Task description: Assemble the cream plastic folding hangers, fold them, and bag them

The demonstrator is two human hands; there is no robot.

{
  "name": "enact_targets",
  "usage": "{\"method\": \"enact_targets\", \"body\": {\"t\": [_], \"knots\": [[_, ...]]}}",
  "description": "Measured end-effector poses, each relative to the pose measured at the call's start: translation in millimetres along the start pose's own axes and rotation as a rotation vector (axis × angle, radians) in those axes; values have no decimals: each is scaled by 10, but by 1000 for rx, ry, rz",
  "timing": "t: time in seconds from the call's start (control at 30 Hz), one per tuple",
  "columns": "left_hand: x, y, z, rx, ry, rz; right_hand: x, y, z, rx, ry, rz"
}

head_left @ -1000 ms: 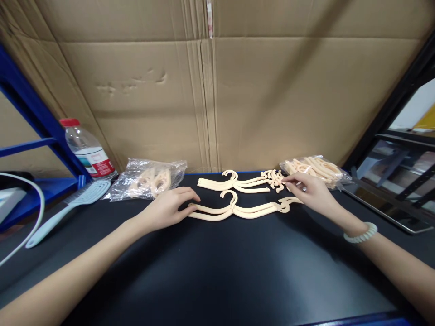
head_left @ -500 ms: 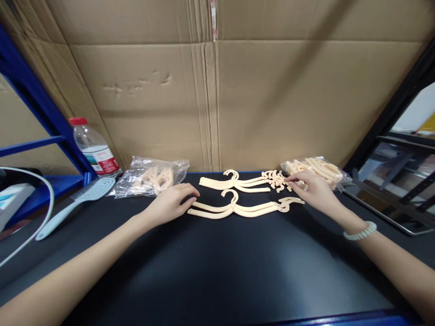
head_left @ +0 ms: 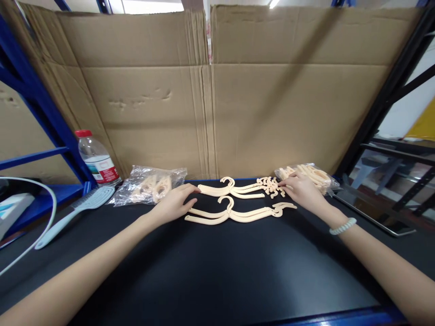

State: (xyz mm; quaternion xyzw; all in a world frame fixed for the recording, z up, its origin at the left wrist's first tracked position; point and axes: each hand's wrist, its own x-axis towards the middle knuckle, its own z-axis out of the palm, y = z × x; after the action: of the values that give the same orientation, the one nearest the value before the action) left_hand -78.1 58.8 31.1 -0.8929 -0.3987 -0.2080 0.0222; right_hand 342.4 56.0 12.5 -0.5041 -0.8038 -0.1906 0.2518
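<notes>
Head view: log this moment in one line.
left hand: open, by hangers | right hand: at small parts | bag: behind right hand

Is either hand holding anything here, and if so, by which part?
The left hand grips nothing, open at the hangers' left ends. Whether the right hand pinches a small piece cannot be told.

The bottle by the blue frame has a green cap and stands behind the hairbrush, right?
Not quite: the head view shows a red cap on the bottle. It does stand behind the hairbrush, by the blue frame.
</notes>
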Motion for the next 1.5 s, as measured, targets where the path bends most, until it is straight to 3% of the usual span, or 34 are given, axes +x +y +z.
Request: {"method": "enact_targets", "body": {"t": [0.17, 0.4, 0.87, 1.13, 1.37, 1.5], "knots": [[166, -6, 92, 22, -30, 2, 54, -53, 16, -150, -148, -139], [346, -11, 225, 26, -57, 34, 78, -167, 50, -215, -205, -240], [508, 5, 334, -21, -84, 64, 107, -171, 76, -200, -154, -264], [552, 2, 380, -80, -36, 75, 107, -3, -4, 19, 73, -78], [441, 110, 251, -93, 75, 36, 44, -64, -127, 292, 306, 233], [221, 249, 185, -104, 140, 10, 7, -241, -233, 738, 320, 485]]}}
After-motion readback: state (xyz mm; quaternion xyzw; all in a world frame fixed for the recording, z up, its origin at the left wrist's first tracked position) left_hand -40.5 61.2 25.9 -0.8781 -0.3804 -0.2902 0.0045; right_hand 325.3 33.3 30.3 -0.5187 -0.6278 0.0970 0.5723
